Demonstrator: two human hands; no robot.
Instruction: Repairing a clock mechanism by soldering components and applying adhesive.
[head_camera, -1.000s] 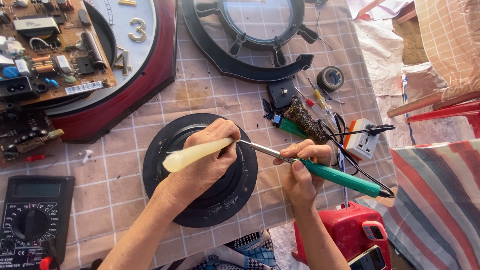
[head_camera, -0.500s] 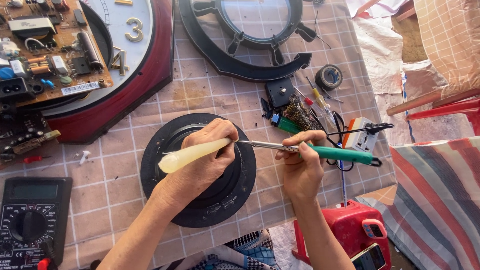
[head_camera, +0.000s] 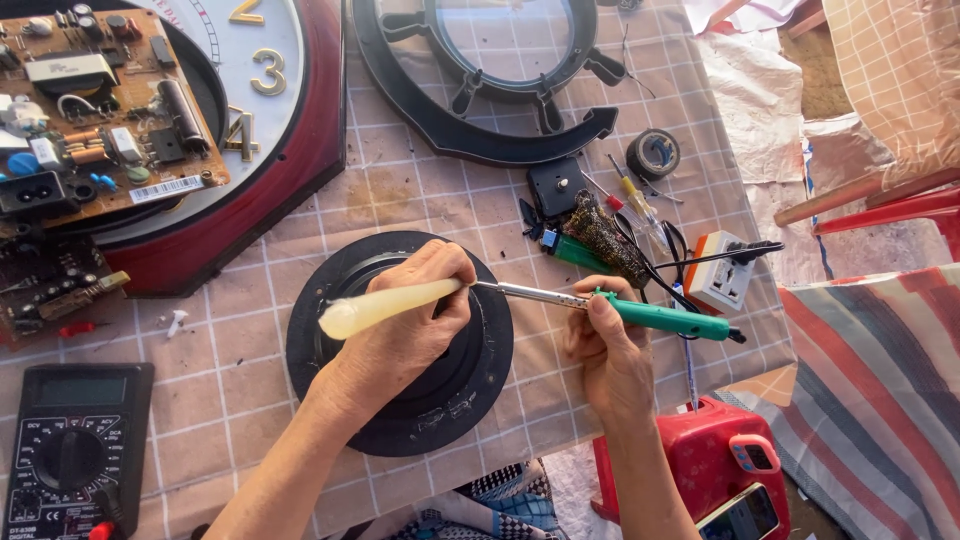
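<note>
A black round housing (head_camera: 450, 400) lies on the checked cloth in front of me. My left hand (head_camera: 405, 325) rests on top of it and grips a tool with a cream handle (head_camera: 375, 307), the handle end pointing left. My right hand (head_camera: 610, 360) is just right of the housing and holds a soldering iron by its green handle (head_camera: 670, 320). The iron's metal shaft (head_camera: 530, 294) runs left to my left-hand fingers. The tips of both tools are hidden under those fingers.
A red-framed clock (head_camera: 290, 130) with a circuit board (head_camera: 100, 110) on it lies at the upper left. A multimeter (head_camera: 70, 450) is at the lower left and a black wheel-shaped frame (head_camera: 480, 135) at the top. A socket adapter (head_camera: 722, 275), tape roll (head_camera: 653, 153) and red stool (head_camera: 700, 460) are to the right.
My right hand has lifted the soldering iron's handle, so the iron lies closer to level. My left hand stays on the housing.
</note>
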